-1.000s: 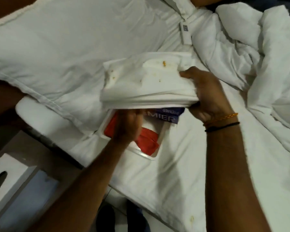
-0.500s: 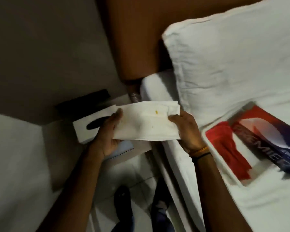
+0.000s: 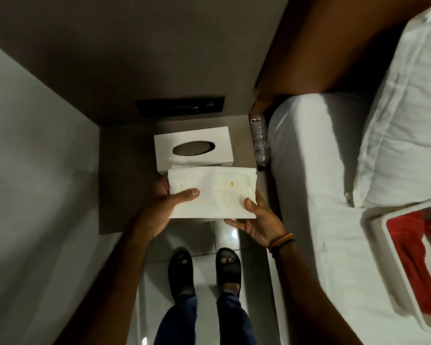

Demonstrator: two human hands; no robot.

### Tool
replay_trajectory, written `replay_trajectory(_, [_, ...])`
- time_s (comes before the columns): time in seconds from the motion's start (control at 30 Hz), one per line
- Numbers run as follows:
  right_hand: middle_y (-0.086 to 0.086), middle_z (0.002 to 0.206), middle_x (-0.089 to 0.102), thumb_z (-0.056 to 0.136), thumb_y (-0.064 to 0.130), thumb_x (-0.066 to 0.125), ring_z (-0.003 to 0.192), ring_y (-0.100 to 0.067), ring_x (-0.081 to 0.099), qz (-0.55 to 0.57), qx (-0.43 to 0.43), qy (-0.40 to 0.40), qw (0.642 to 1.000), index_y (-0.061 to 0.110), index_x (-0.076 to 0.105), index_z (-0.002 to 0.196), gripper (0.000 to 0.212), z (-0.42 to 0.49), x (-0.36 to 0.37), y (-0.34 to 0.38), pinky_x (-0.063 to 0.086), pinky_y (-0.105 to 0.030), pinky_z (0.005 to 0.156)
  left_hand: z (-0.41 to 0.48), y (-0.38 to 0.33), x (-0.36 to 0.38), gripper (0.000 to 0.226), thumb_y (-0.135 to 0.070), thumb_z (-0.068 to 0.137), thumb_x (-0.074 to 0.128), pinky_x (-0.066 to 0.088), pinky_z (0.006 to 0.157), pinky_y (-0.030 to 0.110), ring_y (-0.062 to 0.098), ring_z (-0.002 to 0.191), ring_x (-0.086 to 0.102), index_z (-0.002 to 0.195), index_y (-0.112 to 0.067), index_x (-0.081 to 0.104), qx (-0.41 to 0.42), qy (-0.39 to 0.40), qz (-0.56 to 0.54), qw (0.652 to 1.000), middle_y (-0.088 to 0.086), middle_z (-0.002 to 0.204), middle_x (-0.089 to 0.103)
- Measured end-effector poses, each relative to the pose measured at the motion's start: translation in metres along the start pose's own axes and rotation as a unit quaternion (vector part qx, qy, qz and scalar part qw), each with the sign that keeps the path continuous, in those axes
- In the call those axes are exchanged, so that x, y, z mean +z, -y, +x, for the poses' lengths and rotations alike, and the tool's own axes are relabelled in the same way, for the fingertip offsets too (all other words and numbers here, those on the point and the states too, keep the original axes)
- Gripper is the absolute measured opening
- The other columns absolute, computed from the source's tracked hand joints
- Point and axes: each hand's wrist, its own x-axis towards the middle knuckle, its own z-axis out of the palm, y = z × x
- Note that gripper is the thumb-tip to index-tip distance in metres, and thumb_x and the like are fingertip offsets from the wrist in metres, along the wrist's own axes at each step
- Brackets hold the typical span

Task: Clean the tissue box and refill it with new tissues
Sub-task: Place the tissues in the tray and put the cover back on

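Observation:
A white tissue box [image 3: 194,140] with a dark oval slot stands on the brown bedside shelf [image 3: 125,175]. Just in front of it I hold a flat stack of white tissues [image 3: 217,195], flecked with small yellow spots. My left hand [image 3: 164,210] grips the stack's left end, thumb on top. At the stack's lower right corner, my right hand [image 3: 259,220] supports it from underneath, thumb on its edge. The torn tissue wrapper [image 3: 413,260], red and white, lies on the bed at the right edge.
A clear plastic bottle [image 3: 259,140] stands between the shelf and the white mattress [image 3: 316,195]. A dark socket panel [image 3: 179,107] sits on the wall behind the box. A white pillow [image 3: 408,120] lies on the bed. My sandalled feet [image 3: 204,270] stand on pale floor tiles.
The tissue stack was lifted off the wrapper on the bed and carried left to the shelf. It now sits level, just in front of the tissue box.

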Motion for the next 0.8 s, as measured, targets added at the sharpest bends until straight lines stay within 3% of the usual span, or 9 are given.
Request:
replay_trajectory(0.1, [-0.017, 0.133, 0.064, 0.059, 0.015, 0.095, 0.120, -0.036, 0.064, -0.041, -0.024, 0.029, 0.998, 0.007, 0.043, 0.145, 0.101, 0.020, 0.009, -0.003, 0.063, -0.047, 0.085, 0.001, 0.009, -0.017, 0.048, -0.013, 0.069, 0.088, 0.060, 0.083, 0.032, 0.027, 0.111, 0.073, 0.113, -0.028, 0.076, -0.025, 0.039, 0.002, 0.999, 0.008, 0.120, 0.075])
replay_trajectory(0.2, [-0.017, 0.127, 0.065, 0.070, -0.005, 0.073, 0.119, -0.039, 0.062, -0.089, -0.018, 0.024, 0.996, 0.010, 0.040, 0.147, 0.085, 0.037, 0.012, -0.003, 0.060, -0.053, 0.091, 0.004, 0.015, -0.031, 0.045, -0.003, 0.073, 0.082, 0.060, 0.082, 0.030, 0.028, 0.109, 0.073, 0.114, -0.022, 0.075, -0.037, 0.044, -0.004, 0.998, 0.008, 0.119, 0.076])
replay_trajectory(0.27, [-0.016, 0.123, 0.067, 0.070, -0.006, 0.069, 0.118, -0.039, 0.063, -0.080, -0.001, 0.005, 0.997, 0.015, 0.048, 0.140, 0.076, 0.046, 0.015, -0.007, 0.058, -0.053, 0.092, 0.006, 0.019, -0.039, 0.045, -0.001, 0.074, 0.078, 0.060, 0.082, 0.031, 0.029, 0.110, 0.073, 0.115, -0.019, 0.073, -0.042, 0.040, -0.013, 0.998, 0.010, 0.120, 0.075])
replay_trajectory(0.4, [-0.015, 0.112, 0.074, 0.074, -0.002, 0.065, 0.106, -0.035, 0.071, -0.002, 0.037, 0.013, 0.999, 0.011, 0.074, 0.108, 0.037, 0.056, 0.012, -0.020, 0.063, -0.048, 0.083, 0.010, 0.033, -0.050, 0.044, -0.002, 0.071, 0.077, 0.061, 0.077, 0.032, 0.028, 0.105, 0.075, 0.109, -0.023, 0.078, -0.065, 0.022, -0.032, 0.997, 0.008, 0.115, 0.077])
replay_trajectory(0.53, [-0.018, 0.122, 0.071, 0.079, -0.002, 0.061, 0.111, -0.037, 0.070, 0.017, 0.085, 0.043, 0.995, 0.012, 0.073, 0.117, 0.042, 0.059, 0.001, -0.032, 0.062, -0.051, 0.086, 0.010, 0.052, -0.057, 0.046, -0.008, 0.062, 0.083, 0.061, 0.070, 0.031, 0.020, 0.095, 0.076, 0.102, -0.028, 0.079, -0.093, 0.011, -0.034, 0.995, 0.003, 0.105, 0.079])
replay_trajectory(0.7, [-0.015, 0.116, 0.076, 0.079, -0.003, 0.058, 0.104, -0.033, 0.074, 0.015, 0.090, 0.046, 0.995, 0.015, 0.081, 0.107, 0.040, 0.062, -0.015, -0.042, 0.064, -0.046, 0.080, 0.011, 0.074, -0.061, 0.046, -0.003, 0.071, 0.073, 0.061, 0.072, 0.031, 0.018, 0.098, 0.076, 0.111, -0.026, 0.074, -0.114, 0.009, -0.044, 0.992, 0.001, 0.108, 0.079])
replay_trajectory(0.8, [-0.017, 0.118, 0.074, 0.078, -0.003, 0.057, 0.106, -0.035, 0.073, 0.021, 0.083, 0.038, 0.996, 0.012, 0.076, 0.113, 0.043, 0.070, -0.023, -0.046, 0.063, -0.049, 0.085, 0.016, 0.084, -0.058, 0.044, -0.001, 0.070, 0.071, 0.062, 0.072, 0.031, 0.017, 0.095, 0.076, 0.106, -0.026, 0.077, -0.117, 0.006, -0.050, 0.992, 0.000, 0.105, 0.079])
